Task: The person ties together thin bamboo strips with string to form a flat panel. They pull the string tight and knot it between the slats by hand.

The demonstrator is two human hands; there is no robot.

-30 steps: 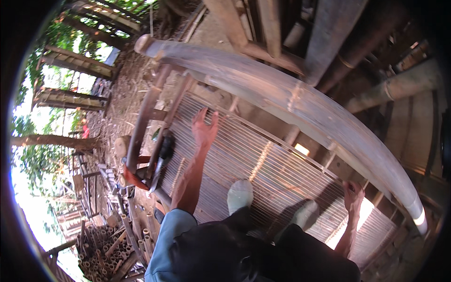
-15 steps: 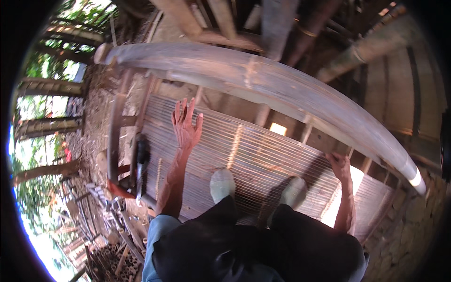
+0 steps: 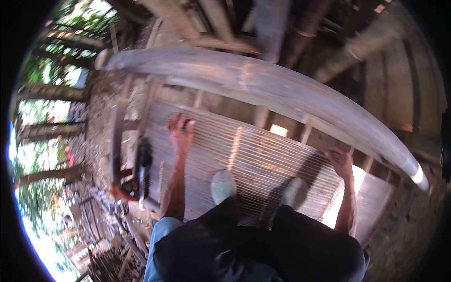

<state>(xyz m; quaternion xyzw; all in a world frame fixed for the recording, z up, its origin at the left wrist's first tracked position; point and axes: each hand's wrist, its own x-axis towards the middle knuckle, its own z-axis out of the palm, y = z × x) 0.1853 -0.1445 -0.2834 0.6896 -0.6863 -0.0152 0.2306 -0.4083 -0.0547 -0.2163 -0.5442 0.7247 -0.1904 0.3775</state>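
"Which step are we on?"

"Positioning, we judge; a firm hold calls for closing our fingers. Our left hand (image 3: 180, 135) bends above the brown, slatted bamboo panel (image 3: 211, 141) beneath us, our right hand (image 3: 341, 164) near its far edge; we cannot tell whether either grasps anything."

"Its long axis?"

"Upper left to lower right."

- Left hand (image 3: 180, 132): just past nine o'clock from the view's centre, fingers bent, thumb on its three o'clock side; blur hides whether they close on anything.
- Left forearm (image 3: 174, 188): rises bare, almost straight toward twelve.
- Right hand (image 3: 342, 163): just past three o'clock, tilted toward eleven, fingers curled.
- Right forearm (image 3: 346, 207): bare, pointing toward twelve, well apart from the left.
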